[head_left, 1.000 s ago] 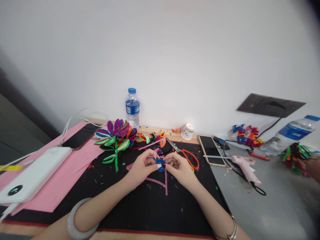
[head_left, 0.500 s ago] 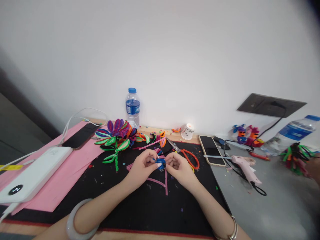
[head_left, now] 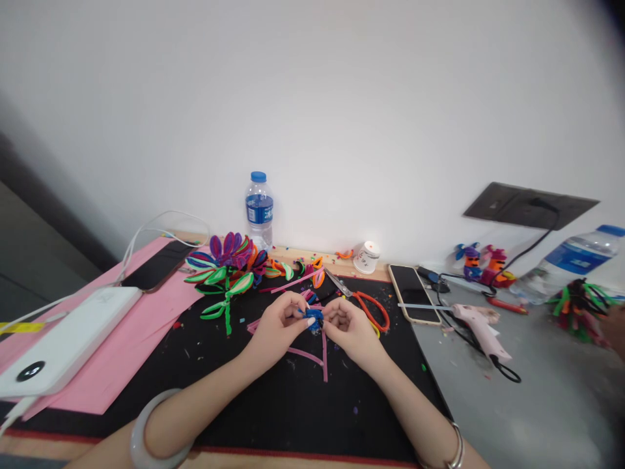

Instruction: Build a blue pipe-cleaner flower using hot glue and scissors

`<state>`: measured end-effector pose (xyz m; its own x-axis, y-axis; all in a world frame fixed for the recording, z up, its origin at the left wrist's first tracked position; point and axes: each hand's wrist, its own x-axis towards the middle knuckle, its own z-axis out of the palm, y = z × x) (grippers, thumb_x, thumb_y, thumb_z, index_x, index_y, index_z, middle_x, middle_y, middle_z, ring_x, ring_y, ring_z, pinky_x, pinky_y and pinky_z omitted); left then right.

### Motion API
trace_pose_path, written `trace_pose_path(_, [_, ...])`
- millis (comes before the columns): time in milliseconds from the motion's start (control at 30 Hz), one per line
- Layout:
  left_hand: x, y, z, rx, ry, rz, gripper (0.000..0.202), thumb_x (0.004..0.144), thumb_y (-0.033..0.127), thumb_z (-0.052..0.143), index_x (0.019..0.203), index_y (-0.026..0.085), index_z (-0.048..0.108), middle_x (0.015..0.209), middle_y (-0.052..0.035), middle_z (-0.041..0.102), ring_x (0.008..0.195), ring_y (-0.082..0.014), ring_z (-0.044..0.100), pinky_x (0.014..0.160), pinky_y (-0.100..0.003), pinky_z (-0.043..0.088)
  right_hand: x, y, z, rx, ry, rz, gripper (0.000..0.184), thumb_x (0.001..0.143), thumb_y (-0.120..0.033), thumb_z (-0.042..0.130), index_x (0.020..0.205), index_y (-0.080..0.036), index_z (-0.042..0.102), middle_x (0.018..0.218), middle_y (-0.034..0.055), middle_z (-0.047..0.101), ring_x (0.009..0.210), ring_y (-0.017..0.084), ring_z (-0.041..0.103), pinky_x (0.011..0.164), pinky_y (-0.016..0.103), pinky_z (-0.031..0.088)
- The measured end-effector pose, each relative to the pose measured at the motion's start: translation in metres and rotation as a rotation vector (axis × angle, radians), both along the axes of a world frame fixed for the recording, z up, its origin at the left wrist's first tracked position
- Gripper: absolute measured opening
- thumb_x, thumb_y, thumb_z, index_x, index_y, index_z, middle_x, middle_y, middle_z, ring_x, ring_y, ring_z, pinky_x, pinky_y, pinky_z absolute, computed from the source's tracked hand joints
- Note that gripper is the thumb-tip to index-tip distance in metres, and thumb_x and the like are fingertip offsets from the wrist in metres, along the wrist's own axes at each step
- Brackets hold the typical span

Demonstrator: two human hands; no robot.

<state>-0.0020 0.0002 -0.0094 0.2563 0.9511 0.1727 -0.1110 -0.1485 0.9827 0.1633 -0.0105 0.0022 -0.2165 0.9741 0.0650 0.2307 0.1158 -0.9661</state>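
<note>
"Two forearms [head_left: 212,394] reached up from the bottom edge, cut off there, the white bangle [head_left: 139,433] and silver bracelet [head_left: 458,449] both clipped low down!"

"And off to the left, a white power bank [head_left: 83,342] ran out of frame, covering part of the pink sheets [head_left: 117,365]. What about the hands?"

"Out over the black mat [head_left: 273,417], nearly meeting! The left hand [head_left: 276,329] was curled, thumb and forefinger pinched on a small blue piece [head_left: 314,315]. The right hand [head_left: 354,331] was curled as well, its thumb and forefinger closed on the piece's right edge."

"Could you make the piece out?"

"Barely! Fingers covered both sides, its shape was lost, and a dark patch on the right was too small to name. It sat right between the fingertips, with pink strips [head_left: 307,357] below, partly hidden by the left hand."

"Over on the right, a pink glue gun [head_left: 483,332] lay on the grey surface [head_left: 488,404], and just past the right hand were orange-handled scissors [head_left: 347,292]."

"Right at the far edge of the view, another person's hand [head_left: 614,322], blurred and cut off! It was beside a coloured bundle [head_left: 579,309]; whether it gripped that, I couldn't tell."

"Further back, a many-coloured flower bunch [head_left: 227,273] hid the foot of an upright bottle [head_left: 259,212], and the writing on a white cup [head_left: 366,258] was too small to read. Behind it all stood the pale wall [head_left: 312,98]."
</note>
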Motion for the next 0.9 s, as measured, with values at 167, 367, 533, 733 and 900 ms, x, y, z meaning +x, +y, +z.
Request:
trace_pose_path(167, [-0.0008,0.0011,-0.0004,-0.008,-0.018,0.007,0.018,0.069,0.017,0.062,0.074,0.018,0.045,0.075,0.0025,0.047,0.071,-0.0103,0.049,0.066,-0.023,0.04,0.0003,-0.0003,-0.0002,-0.028,0.001,0.019,0.016,0.07,-0.016,0.057,0.084,-0.017,0.05,0.066,-0.0038,0.052,0.049,0.006,0.041,0.046,0.019,0.031])
trace_pose_path(367, [-0.0008,0.0017,0.0013,0.009,-0.013,0.063,0.021,0.066,0.019,0.064,0.072,0.018,0.045,0.075,0.0017,0.046,0.07,-0.0106,0.049,0.066,-0.023,0.042,0.0022,0.0015,0.0015,-0.05,0.037,0.028,0.023,0.068,-0.014,0.056,0.09,-0.018,0.049,0.064,-0.0059,0.049,0.048,0.006,0.039,0.046,0.019,0.031])
trace_pose_path(533, [-0.0013,0.0011,0.0038,-0.006,-0.026,0.061,0.02,0.067,0.019,0.064,0.073,0.018,0.045,0.076,0.0017,0.047,0.07,-0.0103,0.05,0.067,-0.024,0.042,0.0027,0.0011,0.004,-0.064,0.013,0.036,0.016,0.068,-0.013,0.056,0.083,-0.017,0.053,0.061,-0.0054,0.049,0.048,0.006,0.04,0.046,0.019,0.031])
trace_pose_path(733, [-0.0007,0.0011,0.0019,0.0,-0.042,0.042,0.019,0.068,0.016,0.063,0.074,0.018,0.045,0.077,0.0019,0.047,0.071,-0.0102,0.05,0.068,-0.024,0.042,0.0012,0.0002,0.0056,-0.076,0.012,0.025,0.007,0.069,-0.013,0.055,0.074,-0.016,0.052,0.059,-0.005,0.048,0.05,0.007,0.042,0.049,0.02,0.034])
trace_pose_path(900, [-0.0007,0.0008,0.0,-0.01,-0.037,0.018,0.02,0.068,0.017,0.063,0.073,0.018,0.044,0.079,0.0017,0.048,0.071,-0.0104,0.051,0.068,-0.024,0.042,0.0012,0.0012,0.0056,-0.081,0.011,0.027,0.006,0.069,-0.014,0.055,0.073,-0.016,0.051,0.058,-0.0054,0.047,0.049,0.007,0.041,0.048,0.02,0.033])
